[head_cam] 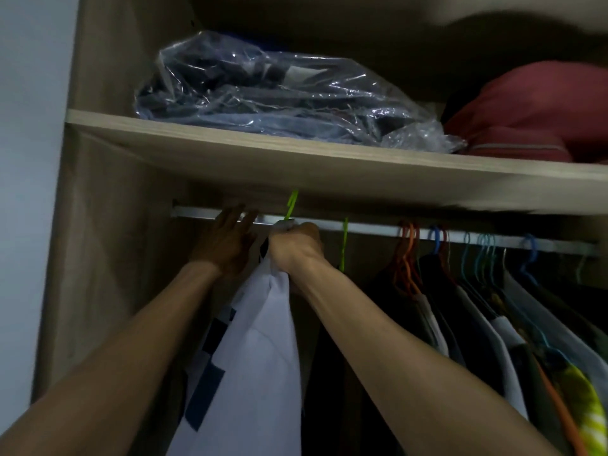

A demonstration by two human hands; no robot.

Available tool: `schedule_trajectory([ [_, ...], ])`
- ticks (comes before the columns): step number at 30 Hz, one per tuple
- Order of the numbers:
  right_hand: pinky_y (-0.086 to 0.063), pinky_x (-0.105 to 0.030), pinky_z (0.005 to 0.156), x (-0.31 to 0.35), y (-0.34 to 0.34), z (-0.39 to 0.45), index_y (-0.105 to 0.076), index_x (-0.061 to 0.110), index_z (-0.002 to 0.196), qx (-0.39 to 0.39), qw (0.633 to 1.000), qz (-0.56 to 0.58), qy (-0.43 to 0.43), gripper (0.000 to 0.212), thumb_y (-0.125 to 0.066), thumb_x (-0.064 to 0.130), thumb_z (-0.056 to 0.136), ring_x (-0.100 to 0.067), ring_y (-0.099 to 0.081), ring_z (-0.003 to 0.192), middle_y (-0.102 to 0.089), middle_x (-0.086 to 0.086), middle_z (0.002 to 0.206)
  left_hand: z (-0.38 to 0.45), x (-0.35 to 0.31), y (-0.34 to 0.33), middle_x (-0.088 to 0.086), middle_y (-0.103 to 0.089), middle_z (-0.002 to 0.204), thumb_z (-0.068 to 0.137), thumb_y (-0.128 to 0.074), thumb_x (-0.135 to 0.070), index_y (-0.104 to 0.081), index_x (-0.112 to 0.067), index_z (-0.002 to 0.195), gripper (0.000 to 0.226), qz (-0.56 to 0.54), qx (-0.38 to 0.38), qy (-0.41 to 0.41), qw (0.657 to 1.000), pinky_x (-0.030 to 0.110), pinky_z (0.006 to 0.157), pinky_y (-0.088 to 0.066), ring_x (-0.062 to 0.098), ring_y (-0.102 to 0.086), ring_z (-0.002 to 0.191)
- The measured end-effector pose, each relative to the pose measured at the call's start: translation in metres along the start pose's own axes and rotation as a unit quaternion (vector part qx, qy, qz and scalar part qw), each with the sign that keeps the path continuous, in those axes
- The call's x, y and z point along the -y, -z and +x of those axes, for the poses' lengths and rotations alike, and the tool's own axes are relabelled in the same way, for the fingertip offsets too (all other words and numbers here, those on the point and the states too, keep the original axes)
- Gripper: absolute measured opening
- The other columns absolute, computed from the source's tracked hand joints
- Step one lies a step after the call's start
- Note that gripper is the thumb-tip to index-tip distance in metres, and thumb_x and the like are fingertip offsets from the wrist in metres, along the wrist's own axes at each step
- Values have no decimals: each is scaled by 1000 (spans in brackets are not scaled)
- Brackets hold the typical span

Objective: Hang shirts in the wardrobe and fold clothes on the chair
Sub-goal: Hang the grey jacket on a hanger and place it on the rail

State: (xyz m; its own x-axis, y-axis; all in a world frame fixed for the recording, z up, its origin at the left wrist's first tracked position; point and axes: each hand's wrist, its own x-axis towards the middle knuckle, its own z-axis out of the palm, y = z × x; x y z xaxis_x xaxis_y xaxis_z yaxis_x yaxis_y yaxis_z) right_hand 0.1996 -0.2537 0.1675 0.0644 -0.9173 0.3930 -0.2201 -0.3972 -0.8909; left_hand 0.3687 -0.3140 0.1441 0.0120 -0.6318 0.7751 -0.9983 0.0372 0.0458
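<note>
A white shirt with dark blue patches hangs from a green hanger whose hook rises just over the metal rail of the wardrobe. My right hand is shut on the shirt's collar and the hanger's neck, right under the rail. My left hand is beside it on the left, fingers spread and flat, fingertips touching the rail, holding nothing. A second green hanger hangs just right of my right hand.
Several shirts on orange and blue hangers fill the rail's right half. The wooden shelf sits close above the rail, bearing a clear plastic bag of clothes and a red bundle. The wardrobe's side wall stands at left.
</note>
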Motion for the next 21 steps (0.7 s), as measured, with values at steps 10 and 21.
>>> schedule_trajectory([
  [10, -48, -37, 104, -16, -12, 34, -58, 5, 127, -34, 998, -58, 11, 39, -52, 33, 99, -35, -57, 124, -59, -16, 134, 52, 10, -38, -3, -16, 165, 105, -24, -48, -16, -43, 155, 51, 40, -17, 5, 999, 64, 116, 0, 25, -6, 152],
  [21, -47, -24, 85, -45, -40, 45, -51, 6, 138, -22, 997, -69, -17, 45, -57, 20, 96, -29, -59, 121, -57, -13, 137, 54, 9, -50, -4, -20, 162, 106, -23, -46, -23, -46, 152, 46, -11, -61, 14, 998, 60, 116, 11, 23, -5, 151],
])
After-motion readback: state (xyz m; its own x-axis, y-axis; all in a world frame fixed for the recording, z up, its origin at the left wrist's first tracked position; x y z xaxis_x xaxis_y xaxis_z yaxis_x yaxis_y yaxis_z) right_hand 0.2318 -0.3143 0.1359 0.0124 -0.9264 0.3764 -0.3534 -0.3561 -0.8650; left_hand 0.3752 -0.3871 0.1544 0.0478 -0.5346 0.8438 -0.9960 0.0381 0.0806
